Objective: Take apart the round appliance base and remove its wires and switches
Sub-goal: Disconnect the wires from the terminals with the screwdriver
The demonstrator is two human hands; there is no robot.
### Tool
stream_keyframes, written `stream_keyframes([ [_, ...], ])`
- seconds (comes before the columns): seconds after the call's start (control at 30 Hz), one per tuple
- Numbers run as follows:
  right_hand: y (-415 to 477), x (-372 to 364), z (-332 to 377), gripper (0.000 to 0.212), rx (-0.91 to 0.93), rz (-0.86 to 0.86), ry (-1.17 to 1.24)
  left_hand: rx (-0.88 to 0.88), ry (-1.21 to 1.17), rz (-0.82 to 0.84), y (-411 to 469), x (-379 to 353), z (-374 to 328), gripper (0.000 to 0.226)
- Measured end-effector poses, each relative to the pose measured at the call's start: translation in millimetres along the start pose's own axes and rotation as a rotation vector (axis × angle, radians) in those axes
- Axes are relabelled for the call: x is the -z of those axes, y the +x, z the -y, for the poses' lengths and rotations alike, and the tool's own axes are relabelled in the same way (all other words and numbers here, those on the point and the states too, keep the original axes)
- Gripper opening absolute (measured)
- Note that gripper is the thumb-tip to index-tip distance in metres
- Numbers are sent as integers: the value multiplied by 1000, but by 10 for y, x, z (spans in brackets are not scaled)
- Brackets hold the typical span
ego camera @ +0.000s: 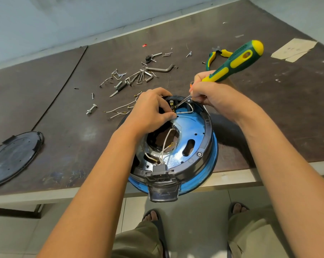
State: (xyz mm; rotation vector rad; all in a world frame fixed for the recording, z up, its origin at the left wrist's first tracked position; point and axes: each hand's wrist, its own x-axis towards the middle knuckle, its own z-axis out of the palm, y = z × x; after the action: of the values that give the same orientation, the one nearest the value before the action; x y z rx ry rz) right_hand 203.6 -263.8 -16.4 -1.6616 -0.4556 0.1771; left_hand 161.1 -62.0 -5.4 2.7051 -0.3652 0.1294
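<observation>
The round appliance base (194, 131) sits at lower centre, overhanging the counter's (269, 118) near edge, so a hard pry could tip it off. The right hand (211, 95) grips a ribbed, rubbery screwdriver (237, 60). Its tip is beside the left hand (150, 110), which pinches a thin white wire (187, 111); a slip would jab those fingers. The base is glossy blue metal with a black plastic rim.

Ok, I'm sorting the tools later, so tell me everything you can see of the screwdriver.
The screwdriver has a thick green and yellow grip, rubbery-looking with ribbed patches. It slants from upper right down toward the round base. The right hand holds its lower end, hiding most of the shaft; thin metal shows below, at the far rim.
</observation>
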Motion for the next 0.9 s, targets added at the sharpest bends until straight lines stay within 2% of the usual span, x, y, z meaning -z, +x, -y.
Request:
stream_keyframes([
  [0.1, -36, 39, -25, 23, 51, 32, -31, 15, -2, 7, 6, 5, 6, 4],
  [0.3, -59, 103, -42, 28, 108, 81, -163, 9, -3, 13, 9, -1, 7, 3],
  [0.53, 1, 13, -26, 23, 30, -7, -33, 12, -4, 20, 3, -1, 6, 3],
  [0.9, 41, -11, -23, 27, 6, -31, -20, 18, -15, 25, 7, 1, 10, 2],
])
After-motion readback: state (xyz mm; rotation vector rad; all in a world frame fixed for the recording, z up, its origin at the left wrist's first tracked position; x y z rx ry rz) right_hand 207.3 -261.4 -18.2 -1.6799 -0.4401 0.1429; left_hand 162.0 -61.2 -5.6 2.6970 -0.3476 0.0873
